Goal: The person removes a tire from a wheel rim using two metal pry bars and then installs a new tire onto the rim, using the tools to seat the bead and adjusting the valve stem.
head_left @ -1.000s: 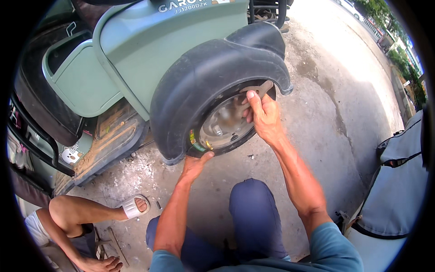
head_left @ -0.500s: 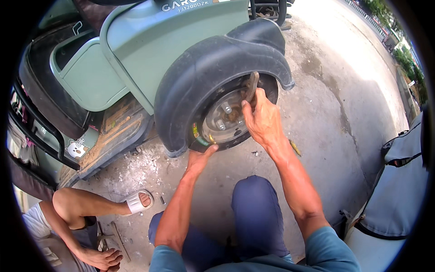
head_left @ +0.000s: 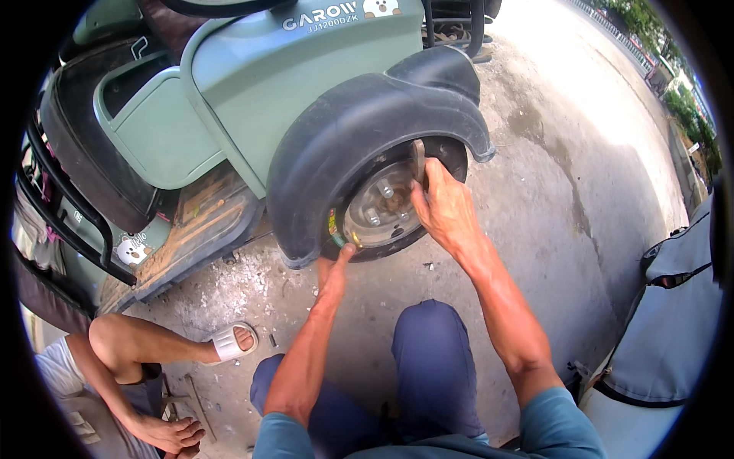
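Observation:
My right hand is closed round a flat, worn brown metal tool, which stands nearly upright against the right side of the wheel. Its lower end is hidden by my fingers, and I cannot make out its exact kind. At the wheel's lower left, my left hand grips the black tyre. The thumb rests on the sidewall beside a brass-coloured valve stem; the fingers are out of sight. The silver rim shows several studs round a rusty hub. A black mudguard arches over the tyre.
The green vehicle body rises above the wheel, with a dusty footboard to its left. At lower left sits another person, with a sandalled foot. A grey covered object stands at right. Small debris lies on the concrete.
The tool has swung from leaning right to nearly upright. My left hand has shifted slightly up along the tyre. The vehicle sits a little lower in the view.

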Available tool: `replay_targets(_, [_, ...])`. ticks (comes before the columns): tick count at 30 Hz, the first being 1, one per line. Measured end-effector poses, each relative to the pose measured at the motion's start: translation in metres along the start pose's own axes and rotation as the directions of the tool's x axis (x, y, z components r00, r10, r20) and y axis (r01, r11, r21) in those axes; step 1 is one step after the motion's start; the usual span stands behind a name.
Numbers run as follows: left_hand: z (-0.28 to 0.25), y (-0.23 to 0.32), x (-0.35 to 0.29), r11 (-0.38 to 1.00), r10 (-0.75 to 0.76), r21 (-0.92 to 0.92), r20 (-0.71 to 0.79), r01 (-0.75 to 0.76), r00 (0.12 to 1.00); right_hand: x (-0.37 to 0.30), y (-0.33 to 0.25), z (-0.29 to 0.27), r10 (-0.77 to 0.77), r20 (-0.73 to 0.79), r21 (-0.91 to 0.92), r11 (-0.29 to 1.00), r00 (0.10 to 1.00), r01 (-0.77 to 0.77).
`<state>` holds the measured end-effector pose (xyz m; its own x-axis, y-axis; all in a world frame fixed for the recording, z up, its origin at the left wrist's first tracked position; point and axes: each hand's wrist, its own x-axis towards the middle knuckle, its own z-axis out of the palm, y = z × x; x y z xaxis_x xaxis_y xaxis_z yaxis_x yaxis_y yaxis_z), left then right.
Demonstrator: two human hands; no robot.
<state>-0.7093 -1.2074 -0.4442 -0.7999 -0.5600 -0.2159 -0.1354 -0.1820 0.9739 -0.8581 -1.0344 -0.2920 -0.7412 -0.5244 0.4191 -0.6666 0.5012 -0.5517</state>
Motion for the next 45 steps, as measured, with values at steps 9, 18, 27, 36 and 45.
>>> replay_targets(9, [0.013, -0.048, -0.002, 0.962, -0.149, -0.226, 0.046, 0.155, 0.988, -0.008, -0.016, 0.032, -0.019, -0.072, 0.310, 0.950, 0.997, 0.040])
replay_targets(18, [0.000, 0.011, -0.004, 0.945, 0.118, -0.297, -0.087, -0.139, 0.989, -0.005, -0.023, 0.032, 0.142, -0.011, 0.592, 0.799, 0.990, -0.109])
replay_targets(27, [-0.004, -0.045, 0.012, 0.976, 0.061, -0.207, -0.073, -0.074, 0.996, -0.004, -0.037, 0.013, -0.180, 0.074, -0.001, 0.984, 0.981, 0.180])
replay_targets(36, [0.003, -0.020, -0.009, 0.997, -0.009, -0.079, 0.056, 0.014, 0.998, -0.013, -0.047, 0.022, -0.207, 0.086, -0.016, 0.978, 0.975, 0.209])
replay_targets(45, [0.005, 0.013, -0.002, 0.963, 0.248, -0.053, -0.224, -0.265, 0.943, -0.012, -0.053, 0.035, -0.354, -0.043, -0.318, 0.891, 0.934, 0.323])
